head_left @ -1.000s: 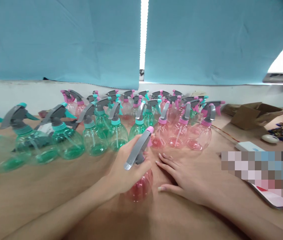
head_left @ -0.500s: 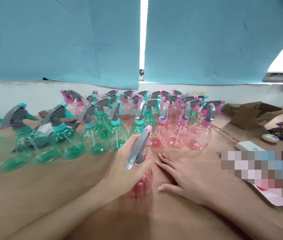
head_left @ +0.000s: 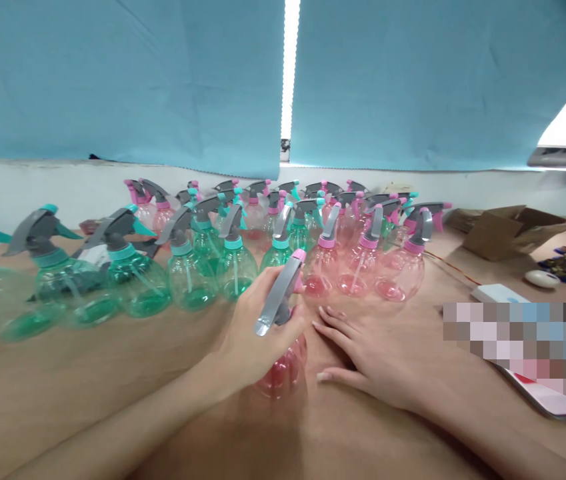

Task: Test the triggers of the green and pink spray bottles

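A clear pink spray bottle (head_left: 283, 373) with a grey and pink trigger head stands upright in front of me. My left hand (head_left: 250, 327) is closed around its neck, and the fingertips are partly hidden behind it. Just to the right, my right hand (head_left: 363, 350) lies flat on the table, fingers spread, holding nothing. Beyond my hands stands a row of spray bottles: pink ones such as the pink spray bottle (head_left: 399, 277) on the right, and green ones such as the green spray bottle (head_left: 137, 287) on the left.
More spray bottles crowd behind the front row. An open cardboard box (head_left: 507, 233), a white mouse-shaped object (head_left: 541, 279) and a white box (head_left: 500, 293) are on the right of the wooden table (head_left: 177, 427). Blue curtains (head_left: 123, 80) hang at the back.
The view has shifted very slightly. My left hand stays on the pink spray bottle, and my right hand rests in the same place.
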### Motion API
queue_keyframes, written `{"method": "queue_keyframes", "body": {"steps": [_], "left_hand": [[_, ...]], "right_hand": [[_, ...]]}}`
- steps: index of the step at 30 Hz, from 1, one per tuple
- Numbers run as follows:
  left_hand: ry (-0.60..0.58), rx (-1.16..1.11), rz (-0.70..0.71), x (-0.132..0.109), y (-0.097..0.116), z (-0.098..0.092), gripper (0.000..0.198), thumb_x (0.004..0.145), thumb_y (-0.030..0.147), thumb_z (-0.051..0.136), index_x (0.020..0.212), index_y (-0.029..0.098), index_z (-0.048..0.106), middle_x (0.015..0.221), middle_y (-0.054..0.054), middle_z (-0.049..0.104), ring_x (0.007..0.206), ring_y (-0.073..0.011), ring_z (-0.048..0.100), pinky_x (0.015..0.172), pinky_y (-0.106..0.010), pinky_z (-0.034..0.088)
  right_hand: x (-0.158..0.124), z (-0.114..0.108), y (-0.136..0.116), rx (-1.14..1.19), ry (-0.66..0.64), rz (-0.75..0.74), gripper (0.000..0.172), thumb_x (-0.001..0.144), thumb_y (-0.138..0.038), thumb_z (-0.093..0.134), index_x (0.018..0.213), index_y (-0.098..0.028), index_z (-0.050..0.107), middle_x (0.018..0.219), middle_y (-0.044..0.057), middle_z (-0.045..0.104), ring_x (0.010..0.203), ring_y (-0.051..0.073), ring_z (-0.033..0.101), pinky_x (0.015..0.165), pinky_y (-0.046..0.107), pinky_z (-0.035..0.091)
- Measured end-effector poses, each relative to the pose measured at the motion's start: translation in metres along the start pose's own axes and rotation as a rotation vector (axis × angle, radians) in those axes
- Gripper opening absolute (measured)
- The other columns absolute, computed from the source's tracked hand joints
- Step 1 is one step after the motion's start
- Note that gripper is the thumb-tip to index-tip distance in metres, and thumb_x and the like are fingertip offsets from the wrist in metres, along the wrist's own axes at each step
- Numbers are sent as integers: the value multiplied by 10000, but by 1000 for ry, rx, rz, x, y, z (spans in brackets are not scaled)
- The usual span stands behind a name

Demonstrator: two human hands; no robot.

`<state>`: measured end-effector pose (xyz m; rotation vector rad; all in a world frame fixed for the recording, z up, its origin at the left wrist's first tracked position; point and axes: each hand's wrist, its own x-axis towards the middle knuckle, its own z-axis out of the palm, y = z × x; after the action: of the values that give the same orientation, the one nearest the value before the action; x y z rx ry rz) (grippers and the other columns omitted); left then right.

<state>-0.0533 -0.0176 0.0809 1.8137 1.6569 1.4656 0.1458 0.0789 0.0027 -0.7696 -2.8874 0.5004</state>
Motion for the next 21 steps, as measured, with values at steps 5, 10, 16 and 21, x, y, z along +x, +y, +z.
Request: {"method": "queue_keyframes", "body": {"steps": [5,10,16,21], "left_hand": [[-10,17,10,0,1,-1,354,816,161,554,1164,225,543,676,54,512,614,-118,499,538,-227,388],[-22,26,17,0,0,-2,254,825,173,549,1075,222,556,620,73,459,601,-120,487,573,-243,409],[-28,14,8,0,0,-2,280,825,176,550,1101,228,540,755,46,551,633,-114,527,639,-266,461],[-58,-15,-11,-2,-4,-2,347,836,187,548,1178,244,523,849,23,608,684,-126,573,702,-293,503]], "right_hand": [[0,1,1,11,27,-13,806,860,-686,490,1487,-199,357,1579,117,222,1447,339,211,1159,565,221],[-1,3,2,3,16,-12,795,872,-669,488,1494,-196,342,1582,111,221,1451,331,199,1162,553,220],[0,5,4,3,35,-28,792,868,-675,487,1489,-201,354,1580,114,221,1450,333,205,1159,563,224],[-1,4,4,-8,34,-22,826,857,-711,462,1488,-189,353,1581,116,221,1451,320,209,1165,541,223]]}}
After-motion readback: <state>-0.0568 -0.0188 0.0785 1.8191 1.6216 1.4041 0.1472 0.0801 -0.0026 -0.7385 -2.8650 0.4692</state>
